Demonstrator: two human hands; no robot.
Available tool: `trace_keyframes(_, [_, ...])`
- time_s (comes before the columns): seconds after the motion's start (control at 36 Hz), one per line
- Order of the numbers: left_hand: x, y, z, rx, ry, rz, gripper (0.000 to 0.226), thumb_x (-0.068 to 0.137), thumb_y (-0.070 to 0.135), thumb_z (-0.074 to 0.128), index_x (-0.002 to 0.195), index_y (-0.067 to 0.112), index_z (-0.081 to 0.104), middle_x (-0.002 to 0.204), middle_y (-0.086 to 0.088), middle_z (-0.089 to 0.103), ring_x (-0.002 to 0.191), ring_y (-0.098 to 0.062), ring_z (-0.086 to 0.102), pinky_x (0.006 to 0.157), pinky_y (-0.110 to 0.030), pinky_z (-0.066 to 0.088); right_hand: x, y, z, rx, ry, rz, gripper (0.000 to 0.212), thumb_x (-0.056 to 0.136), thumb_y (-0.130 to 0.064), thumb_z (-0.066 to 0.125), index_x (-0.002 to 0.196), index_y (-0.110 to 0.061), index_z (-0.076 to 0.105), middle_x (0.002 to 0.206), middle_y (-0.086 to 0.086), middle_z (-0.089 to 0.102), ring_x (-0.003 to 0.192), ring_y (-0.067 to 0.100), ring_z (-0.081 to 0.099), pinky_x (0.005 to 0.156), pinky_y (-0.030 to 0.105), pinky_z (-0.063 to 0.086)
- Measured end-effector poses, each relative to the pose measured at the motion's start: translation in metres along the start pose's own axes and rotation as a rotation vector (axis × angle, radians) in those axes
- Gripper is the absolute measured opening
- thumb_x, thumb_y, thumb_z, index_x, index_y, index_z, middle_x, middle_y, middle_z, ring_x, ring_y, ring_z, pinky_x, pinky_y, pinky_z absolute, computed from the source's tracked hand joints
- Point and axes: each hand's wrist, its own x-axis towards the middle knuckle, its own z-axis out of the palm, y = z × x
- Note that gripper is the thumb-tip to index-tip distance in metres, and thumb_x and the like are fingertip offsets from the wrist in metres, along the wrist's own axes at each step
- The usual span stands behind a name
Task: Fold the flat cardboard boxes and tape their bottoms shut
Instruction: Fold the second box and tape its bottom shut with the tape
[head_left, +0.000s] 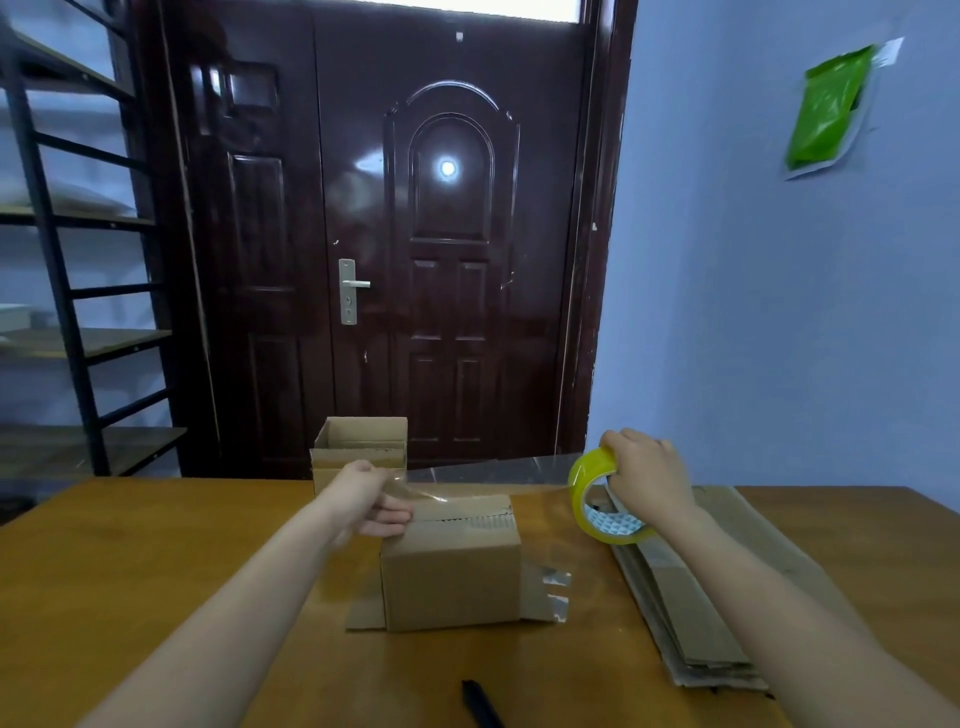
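Beside the pen (482, 704), tape (488, 475) pinched by the left hand (382, 501) should be stretched taut from the roll (605, 504) gripped by the right hand (647, 475) and pressed along the box (451, 566) seam.

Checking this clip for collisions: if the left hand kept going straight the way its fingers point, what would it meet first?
Probably the box: the left hand points right, fingertips already at its top seam, holding the tape strip. Depth is unclear.

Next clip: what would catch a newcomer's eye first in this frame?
The clear tape strip stretched across the middle, from the left hand at the cardboard box to the yellow tape roll gripped by the right hand. Behind looms a glossy dark door; flat cardboard lies stacked at right on the table.
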Motion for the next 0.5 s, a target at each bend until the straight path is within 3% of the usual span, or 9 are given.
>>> trace_keyframes(0.06, [0.001, -0.001, -0.003, -0.019, -0.006, -0.013, 0.045, 0.101, 0.017, 0.042, 0.141, 0.004, 0.025, 0.089, -0.025, 0.071, 0.083, -0.033, 0.071, 0.068, -0.041, 0.06, -0.001, -0.002, 0.001, 0.005, -0.005, -0.004, 0.03, 0.08, -0.003, 0.051, 0.106, -0.017, 0.058, 0.098, 0.001, 0.06, 0.095, 0.023, 0.056, 0.081, 0.032, 0.036])
trace_keyframes(0.17, [0.002, -0.001, -0.008, -0.076, -0.031, -0.023, 0.035, 0.102, 0.015, 0.038, 0.132, -0.002, 0.035, 0.098, -0.026, 0.068, 0.084, -0.037, 0.07, 0.068, -0.045, 0.06, -0.001, -0.009, 0.003, -0.001, -0.016, -0.01, 0.029, 0.082, -0.005, 0.051, 0.107, -0.017, 0.057, 0.099, 0.001, 0.06, 0.095, 0.023, 0.055, 0.08, 0.03, 0.033])
trace_keyframes(0.28, [0.003, -0.001, -0.015, -0.215, -0.077, -0.063, 0.024, 0.1, 0.011, 0.036, 0.123, 0.003, 0.038, 0.105, -0.025, 0.06, 0.089, -0.044, 0.068, 0.07, -0.05, 0.058, 0.002, -0.016, 0.006, 0.007, -0.008, -0.02, 0.03, 0.082, -0.005, 0.05, 0.108, -0.017, 0.058, 0.098, 0.001, 0.06, 0.094, 0.024, 0.055, 0.081, 0.032, 0.035])
trace_keyframes(0.36, [0.002, -0.003, -0.021, -0.311, -0.111, -0.093, 0.008, 0.097, 0.008, 0.037, 0.099, 0.005, 0.045, 0.1, -0.023, 0.056, 0.086, -0.045, 0.068, 0.07, -0.052, 0.057, 0.005, -0.022, 0.007, 0.009, -0.01, -0.035, 0.026, 0.085, -0.009, 0.051, 0.108, -0.018, 0.057, 0.099, 0.0, 0.06, 0.093, 0.022, 0.055, 0.081, 0.03, 0.035])
trace_keyframes(0.42, [0.003, -0.007, -0.025, -0.401, -0.133, -0.126, 0.015, 0.096, 0.008, 0.039, 0.082, 0.01, 0.043, 0.1, -0.022, 0.057, 0.084, -0.046, 0.068, 0.069, -0.053, 0.057, 0.004, -0.026, 0.008, 0.015, -0.008, -0.044, 0.024, 0.085, -0.009, 0.051, 0.107, -0.018, 0.057, 0.098, 0.0, 0.06, 0.093, 0.022, 0.055, 0.081, 0.03, 0.034])
trace_keyframes(0.5, [0.005, -0.012, -0.029, -0.53, -0.159, -0.174, 0.012, 0.094, 0.008, 0.041, 0.082, 0.012, 0.043, 0.117, -0.029, 0.057, 0.091, -0.048, 0.065, 0.069, -0.058, 0.055, 0.002, -0.031, 0.01, 0.015, -0.017, -0.051, 0.028, 0.083, -0.004, 0.048, 0.107, -0.016, 0.057, 0.099, 0.003, 0.061, 0.093, 0.024, 0.055, 0.078, 0.031, 0.032])
